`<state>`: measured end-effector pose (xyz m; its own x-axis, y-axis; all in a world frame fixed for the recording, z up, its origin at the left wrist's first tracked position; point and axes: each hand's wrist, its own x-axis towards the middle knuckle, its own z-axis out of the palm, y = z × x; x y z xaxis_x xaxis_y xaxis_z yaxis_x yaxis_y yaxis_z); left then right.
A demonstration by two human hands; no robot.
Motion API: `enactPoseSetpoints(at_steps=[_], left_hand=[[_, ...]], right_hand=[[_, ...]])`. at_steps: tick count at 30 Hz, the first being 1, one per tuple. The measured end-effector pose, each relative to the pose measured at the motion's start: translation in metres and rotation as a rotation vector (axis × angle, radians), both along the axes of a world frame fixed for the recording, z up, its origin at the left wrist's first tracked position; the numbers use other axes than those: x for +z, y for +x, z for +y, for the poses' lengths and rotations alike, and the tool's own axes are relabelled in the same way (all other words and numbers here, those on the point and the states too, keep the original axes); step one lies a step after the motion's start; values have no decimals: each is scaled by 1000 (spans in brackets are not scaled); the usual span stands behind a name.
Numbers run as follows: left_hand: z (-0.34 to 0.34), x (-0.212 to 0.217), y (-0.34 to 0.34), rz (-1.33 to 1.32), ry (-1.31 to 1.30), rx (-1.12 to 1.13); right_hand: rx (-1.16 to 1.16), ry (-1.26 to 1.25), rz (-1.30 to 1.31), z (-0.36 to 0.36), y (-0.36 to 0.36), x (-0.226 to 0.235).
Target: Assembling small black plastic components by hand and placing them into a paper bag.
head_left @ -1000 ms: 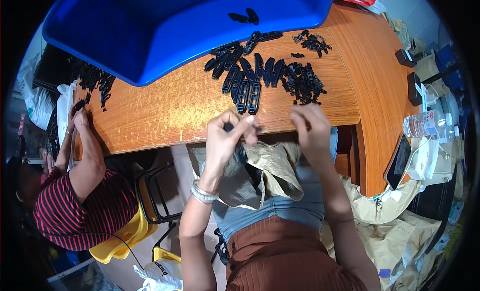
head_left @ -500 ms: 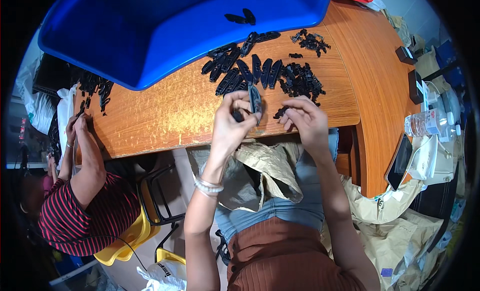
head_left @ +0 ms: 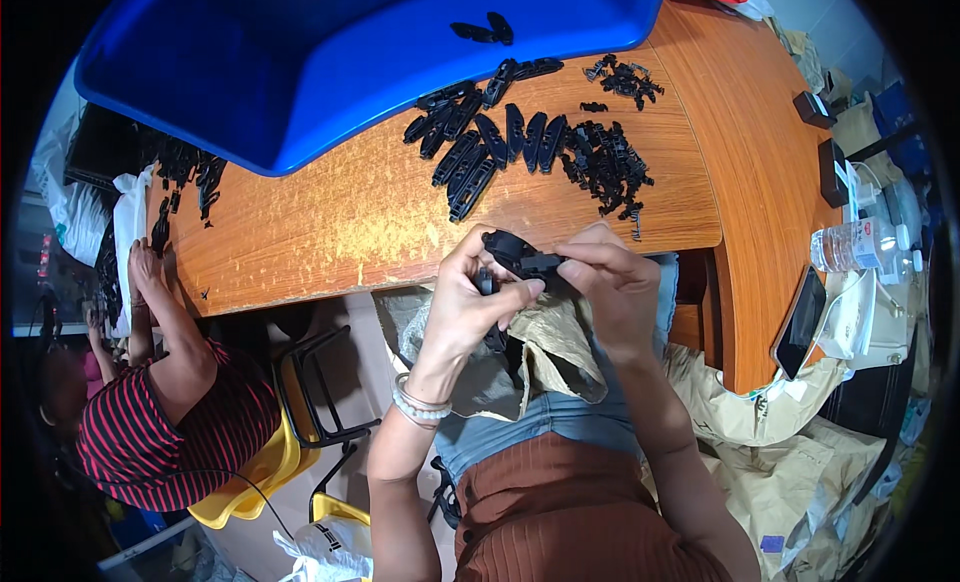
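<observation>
At frame centre, the left hand [head_left: 470,297] and right hand [head_left: 610,282] pinch one long black plastic clip [head_left: 520,257], while the tilted blue plastic tub [head_left: 300,72] above holds two more.

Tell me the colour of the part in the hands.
Black, plainest in the head view: part between left hand and right hand.

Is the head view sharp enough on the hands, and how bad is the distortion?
Head view: left hand, right hand and the black plastic part between them read sharp; even light, no glare. Fisheye bends the wooden table edge and blue bin; corners black.
</observation>
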<state>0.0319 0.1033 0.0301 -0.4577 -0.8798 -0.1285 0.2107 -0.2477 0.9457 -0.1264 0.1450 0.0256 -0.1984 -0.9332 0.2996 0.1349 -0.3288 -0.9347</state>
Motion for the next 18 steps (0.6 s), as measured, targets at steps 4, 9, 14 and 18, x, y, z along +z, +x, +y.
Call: enactPoseSetpoints(at_steps=[4, 9, 14, 18], left_hand=[[9, 12, -8, 60, -45, 77], [11, 12, -1, -79, -90, 79], [13, 13, 3, -138, -78, 110], [10, 13, 4, -143, -70, 115]], right_hand=[[-81, -13, 166, 2, 4, -6], [-186, -54, 328, 6, 6, -5], [-301, -217, 663, 6, 1, -3], [-240, -242, 646, 7, 2, -4]])
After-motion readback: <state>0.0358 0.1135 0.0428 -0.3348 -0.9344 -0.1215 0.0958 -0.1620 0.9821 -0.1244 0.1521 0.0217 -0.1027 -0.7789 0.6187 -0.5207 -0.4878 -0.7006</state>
